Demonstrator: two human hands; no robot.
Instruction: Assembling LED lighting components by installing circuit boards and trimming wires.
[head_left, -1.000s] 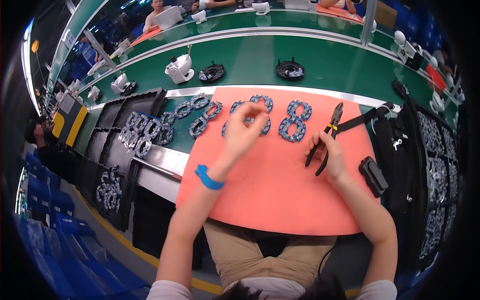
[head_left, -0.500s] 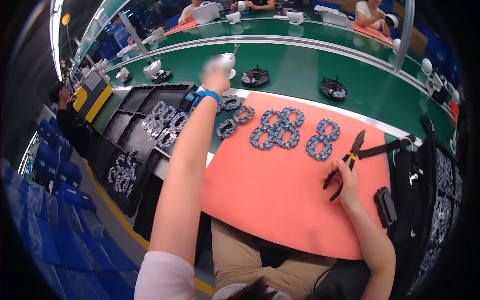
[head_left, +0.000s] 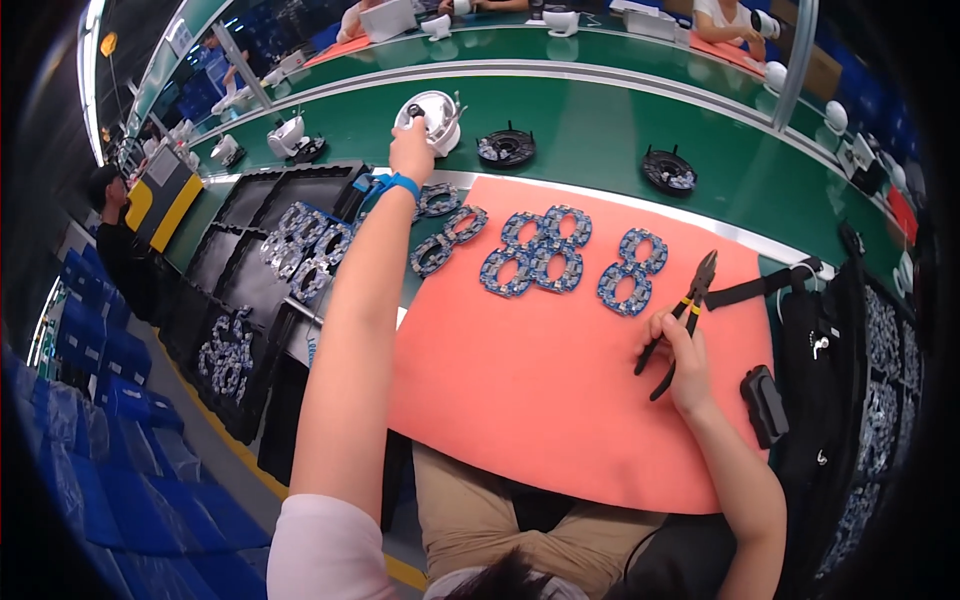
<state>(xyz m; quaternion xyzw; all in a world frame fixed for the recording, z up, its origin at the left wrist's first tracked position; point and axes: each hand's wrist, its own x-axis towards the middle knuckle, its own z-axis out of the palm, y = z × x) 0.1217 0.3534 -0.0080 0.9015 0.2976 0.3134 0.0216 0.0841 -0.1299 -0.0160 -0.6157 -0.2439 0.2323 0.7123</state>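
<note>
My left hand point(head_left: 411, 152) reaches far out over the green belt, a blue band round its wrist. Its fingers are closed on a white round housing point(head_left: 441, 128), whose open side shows a black part and some short wires. In my right hand point(head_left: 682, 362), above the orange mat, is a pair of cutting pliers point(head_left: 703, 278) with black and yellow handles, jaws pointing away from me. Left of the pliers lies a figure-eight circuit board point(head_left: 632, 272). Two more boards point(head_left: 538, 251) lie touching each other, and another board point(head_left: 449, 241) sits across the mat's left edge.
Black round bases point(head_left: 506, 147) with upright prongs stand on the green belt point(head_left: 590, 130). A black divided tray point(head_left: 238, 262) on the left holds several boards. A black box-shaped object point(head_left: 765, 405) lies at the mat's right edge. Co-workers sit beyond the belt.
My left hand was blurred at the white housing; now it grips it clearly, with the open side showing. The whole view has shifted slightly. My right hand still holds the pliers.
</note>
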